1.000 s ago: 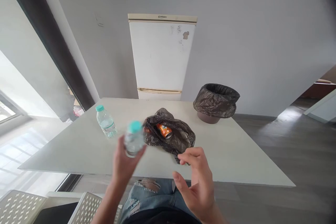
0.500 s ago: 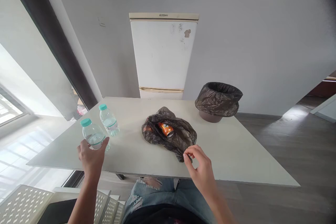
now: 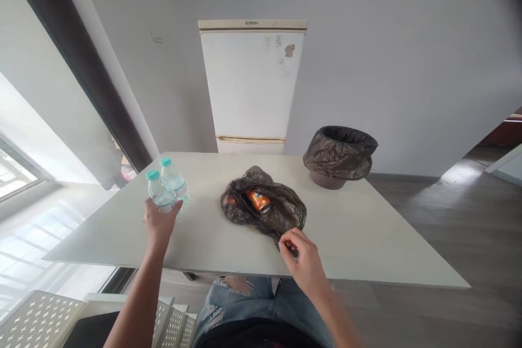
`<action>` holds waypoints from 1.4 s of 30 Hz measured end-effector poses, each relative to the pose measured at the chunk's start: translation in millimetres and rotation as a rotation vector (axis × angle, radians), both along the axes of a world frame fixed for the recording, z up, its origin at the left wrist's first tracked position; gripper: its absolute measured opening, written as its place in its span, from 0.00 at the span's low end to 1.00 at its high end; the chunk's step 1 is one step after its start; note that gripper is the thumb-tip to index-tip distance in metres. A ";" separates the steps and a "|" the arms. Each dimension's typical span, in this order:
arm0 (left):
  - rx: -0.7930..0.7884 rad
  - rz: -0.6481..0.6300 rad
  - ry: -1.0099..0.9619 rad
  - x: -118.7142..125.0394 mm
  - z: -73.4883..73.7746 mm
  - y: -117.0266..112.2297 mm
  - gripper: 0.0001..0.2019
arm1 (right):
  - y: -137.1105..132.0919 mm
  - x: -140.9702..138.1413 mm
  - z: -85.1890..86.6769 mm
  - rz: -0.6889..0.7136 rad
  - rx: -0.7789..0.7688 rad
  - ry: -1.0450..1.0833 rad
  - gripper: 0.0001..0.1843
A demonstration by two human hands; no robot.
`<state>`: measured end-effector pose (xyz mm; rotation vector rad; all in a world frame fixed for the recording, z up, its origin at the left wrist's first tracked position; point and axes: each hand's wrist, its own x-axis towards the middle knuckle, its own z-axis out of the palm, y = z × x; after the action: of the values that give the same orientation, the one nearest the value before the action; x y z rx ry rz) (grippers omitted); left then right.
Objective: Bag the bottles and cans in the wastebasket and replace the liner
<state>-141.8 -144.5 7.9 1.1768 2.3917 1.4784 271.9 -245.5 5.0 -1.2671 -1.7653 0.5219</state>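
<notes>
My left hand (image 3: 158, 223) is wrapped round a small clear water bottle with a teal cap (image 3: 157, 191), standing on the white table (image 3: 367, 239) right beside a second, matching bottle (image 3: 174, 180). My right hand (image 3: 299, 256) pinches the near edge of a crumpled dark plastic bag (image 3: 277, 212) lying in the middle of the table. An orange drink can (image 3: 258, 200) lies on its side in the bag's open mouth.
A brown bin lined with a dark bag (image 3: 339, 156) stands at the table's far right. A white fridge (image 3: 250, 84) is against the wall behind. White perforated chairs (image 3: 32, 321) sit low at left, by a window.
My left hand carried the bottle from mid-air in front of the bag to the left and set it beside the other bottle. My right hand dropped onto the bag's near edge and closed.
</notes>
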 end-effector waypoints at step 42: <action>0.214 -0.736 0.478 149.3 -32.3 -42.1 0.11 | 79.7 -23.2 47.8 -0.170 -0.119 0.007 0.29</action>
<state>7.5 -186.7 -24.4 2.3421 1.6683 1.2980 248.8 -165.9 52.8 -1.4806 -1.6226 0.5393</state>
